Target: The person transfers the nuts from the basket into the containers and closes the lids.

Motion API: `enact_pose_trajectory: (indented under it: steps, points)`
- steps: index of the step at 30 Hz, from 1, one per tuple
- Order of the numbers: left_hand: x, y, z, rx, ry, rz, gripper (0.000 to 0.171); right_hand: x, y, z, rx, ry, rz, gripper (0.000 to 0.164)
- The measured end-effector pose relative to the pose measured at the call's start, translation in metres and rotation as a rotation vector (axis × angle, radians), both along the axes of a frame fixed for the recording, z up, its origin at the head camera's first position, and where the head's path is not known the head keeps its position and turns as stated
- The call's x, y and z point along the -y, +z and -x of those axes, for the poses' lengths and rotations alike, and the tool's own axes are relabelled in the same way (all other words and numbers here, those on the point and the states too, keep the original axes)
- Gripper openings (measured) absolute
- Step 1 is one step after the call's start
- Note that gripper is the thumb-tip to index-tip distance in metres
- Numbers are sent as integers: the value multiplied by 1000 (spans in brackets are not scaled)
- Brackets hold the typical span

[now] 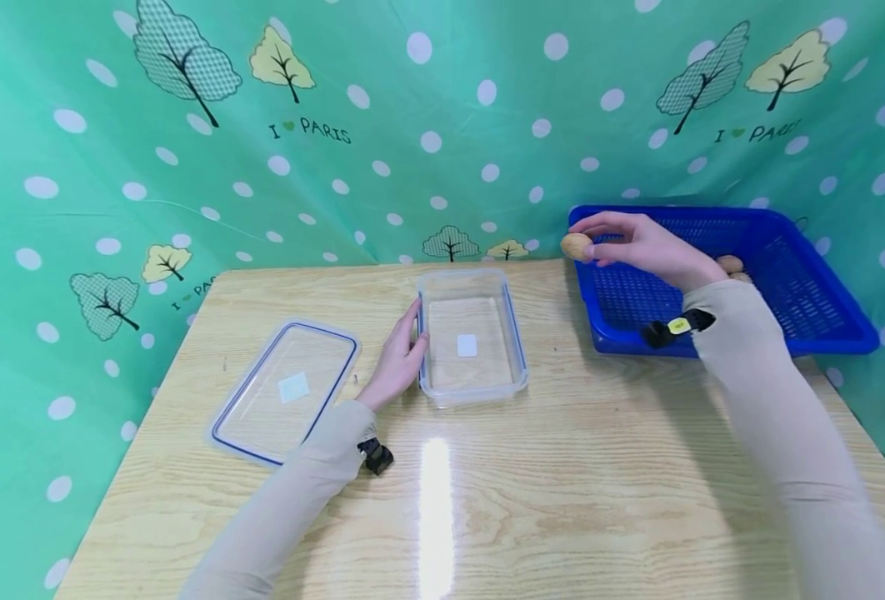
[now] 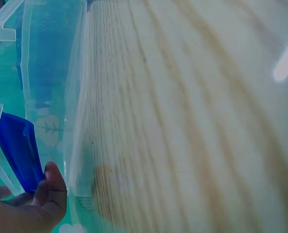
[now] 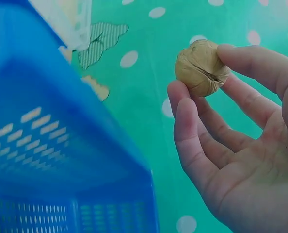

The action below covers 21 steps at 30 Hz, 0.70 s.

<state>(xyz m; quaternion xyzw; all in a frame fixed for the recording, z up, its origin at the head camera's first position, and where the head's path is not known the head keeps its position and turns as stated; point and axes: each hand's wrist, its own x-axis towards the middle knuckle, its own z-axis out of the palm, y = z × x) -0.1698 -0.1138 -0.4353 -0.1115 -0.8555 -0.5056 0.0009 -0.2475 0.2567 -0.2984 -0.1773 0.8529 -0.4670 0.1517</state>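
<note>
Looks mid-transfer

Bench (image 1: 562, 483): blue basket (image 1: 832, 343) at back-right corner, clear container (image 1: 480, 392) by back edge. Left fingers (image 1: 407, 320), extended, rest along container's left side; right fingers (image 1: 606, 221) pinch walnut (image 1: 576, 247) at basket's left rim. Next likely needs leftward carry, release.

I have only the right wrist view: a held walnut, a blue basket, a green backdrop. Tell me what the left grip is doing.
Observer: The left grip is touching the left side of a clear container.
Operator: Name whatever lies to the left of that.
Observer: A clear lid with a blue seal, lying on the table.
Operator: Now report what I am missing on the right.
Observer: At least two more walnuts show inside the blue basket.
</note>
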Motion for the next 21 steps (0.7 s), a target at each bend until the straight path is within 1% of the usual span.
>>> enact_pose_trajectory:
  steps: [4,12,15,21]
  points:
    - [0,0,1,5,3,-13,58,11,-1,0,-12,15,18,46]
    - [-4,2,3,-18,17,-21,57,38,-7,1,-32,31,47,44]
    - [-5,1,3,-19,21,-25,58,48,-11,3,-24,38,64,45]
    - [-6,-1,3,-10,28,-35,58,69,-18,7,14,59,139,43]
